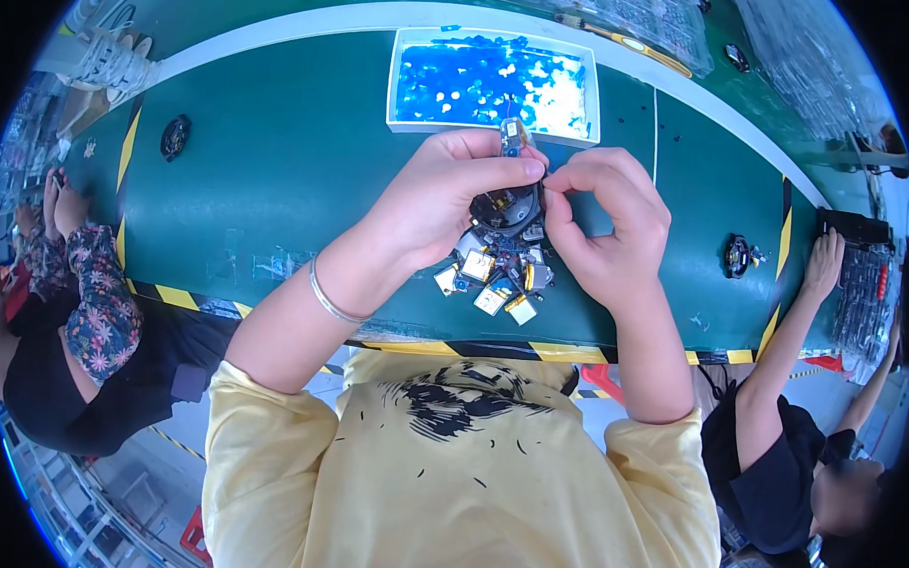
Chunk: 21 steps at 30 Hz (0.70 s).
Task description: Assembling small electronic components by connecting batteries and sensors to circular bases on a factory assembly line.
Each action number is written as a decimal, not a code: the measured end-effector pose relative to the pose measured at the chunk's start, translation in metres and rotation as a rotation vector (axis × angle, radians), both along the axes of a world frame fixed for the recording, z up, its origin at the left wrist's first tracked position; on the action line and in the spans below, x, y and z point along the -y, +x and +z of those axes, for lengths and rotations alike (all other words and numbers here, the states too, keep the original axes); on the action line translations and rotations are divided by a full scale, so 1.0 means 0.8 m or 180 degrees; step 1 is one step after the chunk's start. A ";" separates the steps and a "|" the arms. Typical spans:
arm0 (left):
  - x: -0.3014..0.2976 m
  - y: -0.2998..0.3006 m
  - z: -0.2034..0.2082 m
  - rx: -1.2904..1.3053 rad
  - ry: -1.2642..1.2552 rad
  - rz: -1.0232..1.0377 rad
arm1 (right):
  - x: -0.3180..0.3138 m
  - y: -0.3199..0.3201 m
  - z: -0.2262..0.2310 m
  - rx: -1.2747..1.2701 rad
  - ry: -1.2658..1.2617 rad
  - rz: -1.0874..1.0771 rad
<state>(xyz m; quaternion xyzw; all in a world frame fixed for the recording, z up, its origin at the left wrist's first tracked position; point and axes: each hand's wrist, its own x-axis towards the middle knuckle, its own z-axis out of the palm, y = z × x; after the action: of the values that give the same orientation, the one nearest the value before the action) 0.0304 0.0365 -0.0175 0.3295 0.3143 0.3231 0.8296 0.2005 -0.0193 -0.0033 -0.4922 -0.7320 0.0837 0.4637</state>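
Behind a parts pile [497, 278], both hands [456, 196] [605, 227] pinching a round black housing [505, 208], white tray [393, 82] beyond

Green table [278, 178], white tray [393, 82] of blue bits, yellow-black striped edge [174, 296].

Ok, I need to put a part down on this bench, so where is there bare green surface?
Bare mat lies left of the left hand, between it and the black round part. Another patch sits right of the right hand, before the second black part. Crowded: the small parts pile and white tray.
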 end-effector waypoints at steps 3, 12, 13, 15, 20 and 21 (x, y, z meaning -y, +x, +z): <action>-0.003 -0.004 -0.001 0.0033 -0.0012 -0.0266 | -0.001 0.003 -0.002 -0.0193 -0.0179 -0.0071; -0.004 -0.005 0.000 -0.0274 0.0220 0.0030 | -0.013 0.030 -0.008 0.0744 -0.0653 -0.0245; -0.004 -0.004 0.001 -0.0276 0.0216 0.0040 | -0.011 0.028 -0.003 0.0744 -0.0656 -0.0234; -0.003 -0.003 0.003 -0.0379 0.0136 0.0109 | -0.007 0.022 0.004 0.0081 -0.0449 -0.0328; -0.004 -0.002 -0.002 -0.0233 0.0050 0.0085 | 0.004 -0.008 0.003 -0.0203 -0.0531 -0.0124; -0.004 -0.004 0.002 -0.0106 -0.0056 -0.0060 | 0.004 -0.008 0.002 -0.0174 -0.0421 -0.0183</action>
<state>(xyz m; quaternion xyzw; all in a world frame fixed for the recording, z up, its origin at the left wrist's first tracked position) 0.0273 0.0396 -0.0162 0.3304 0.3278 0.3070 0.8301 0.1942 -0.0225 -0.0021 -0.5400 -0.6975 0.1319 0.4522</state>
